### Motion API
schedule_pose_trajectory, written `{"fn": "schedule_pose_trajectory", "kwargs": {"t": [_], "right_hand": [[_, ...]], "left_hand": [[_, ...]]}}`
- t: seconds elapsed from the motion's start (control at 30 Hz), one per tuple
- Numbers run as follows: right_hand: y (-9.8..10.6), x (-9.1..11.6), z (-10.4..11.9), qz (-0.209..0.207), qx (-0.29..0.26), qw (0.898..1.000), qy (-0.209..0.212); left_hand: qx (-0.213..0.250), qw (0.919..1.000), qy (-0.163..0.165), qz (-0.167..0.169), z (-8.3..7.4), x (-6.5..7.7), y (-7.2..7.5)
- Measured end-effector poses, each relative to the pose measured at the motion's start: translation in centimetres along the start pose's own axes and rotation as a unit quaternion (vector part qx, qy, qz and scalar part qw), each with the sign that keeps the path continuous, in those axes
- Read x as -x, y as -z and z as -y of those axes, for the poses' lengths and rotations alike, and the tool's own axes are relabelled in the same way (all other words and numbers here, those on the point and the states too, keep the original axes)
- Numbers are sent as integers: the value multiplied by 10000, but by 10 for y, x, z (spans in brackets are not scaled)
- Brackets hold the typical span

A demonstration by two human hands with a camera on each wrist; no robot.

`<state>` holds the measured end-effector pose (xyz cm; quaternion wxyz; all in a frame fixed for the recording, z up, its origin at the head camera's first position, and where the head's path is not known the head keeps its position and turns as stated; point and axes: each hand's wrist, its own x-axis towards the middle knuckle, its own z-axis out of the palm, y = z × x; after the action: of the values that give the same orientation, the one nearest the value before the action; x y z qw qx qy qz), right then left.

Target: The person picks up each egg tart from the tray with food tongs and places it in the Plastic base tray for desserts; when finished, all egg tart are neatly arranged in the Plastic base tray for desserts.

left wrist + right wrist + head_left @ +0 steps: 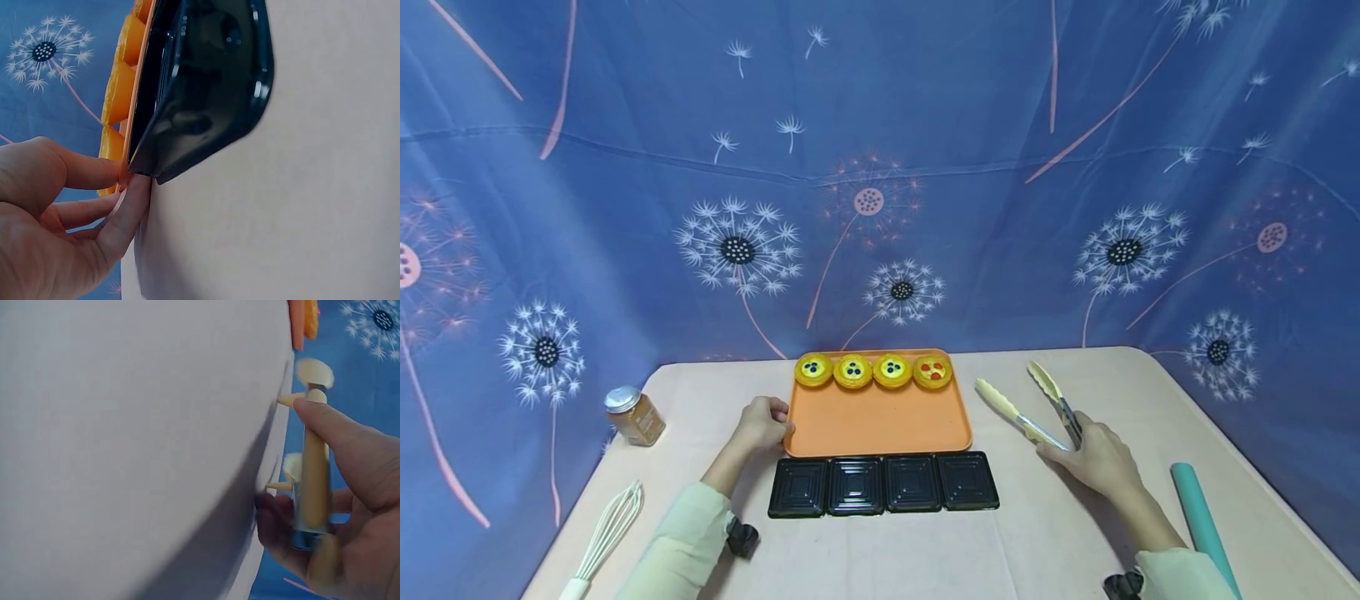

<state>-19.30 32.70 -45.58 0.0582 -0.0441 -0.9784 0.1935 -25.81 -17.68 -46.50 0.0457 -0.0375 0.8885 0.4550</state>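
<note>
In the head view my left hand (pixel 763 423) holds the left edge of an orange tray (pixel 880 421), thumb and fingers at its rim. Several yellow tarts (pixel 853 372) stand in a row along the tray's far side; the rightmost bears red pieces, the others dark blue dots. My right hand (pixel 1097 458) grips a pair of tongs (pixel 1030 429) to the right of the tray, their cream tips spread apart and pointing away. The right wrist view shows thumb and fingers around the tongs (pixel 315 469). Close to the tray's near edge lie several black square plastic trays (pixel 856 486) in a row.
A jar with a silver lid (pixel 638 417) stands at the far left of the table (pixel 865 558). Nearer on that side lies a white whisk (pixel 606 533). A teal roll (pixel 1202 521) lies by the right edge. Behind the table hangs a blue dandelion-patterned cloth (pixel 970 233).
</note>
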Motion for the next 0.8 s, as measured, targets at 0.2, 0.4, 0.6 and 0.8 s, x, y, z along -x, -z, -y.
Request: {"fn": "schedule_pose_trajectory", "kwargs": {"t": [0.2, 0.4, 0.6, 0.8], "right_hand": [[4, -2, -1, 67, -130, 9999, 28], [16, -2, -2, -36, -208, 9997, 118], [32, -6, 3, -5, -291, 9994, 185], [43, -13, 11, 87, -255, 9993, 275]], "left_hand": [[69, 9999, 72, -28, 1, 1, -1], [18, 10000, 58, -53, 1, 0, -1], [70, 9999, 72, -53, 1, 1, -1], [117, 9999, 63, -41, 1, 0, -2]]}}
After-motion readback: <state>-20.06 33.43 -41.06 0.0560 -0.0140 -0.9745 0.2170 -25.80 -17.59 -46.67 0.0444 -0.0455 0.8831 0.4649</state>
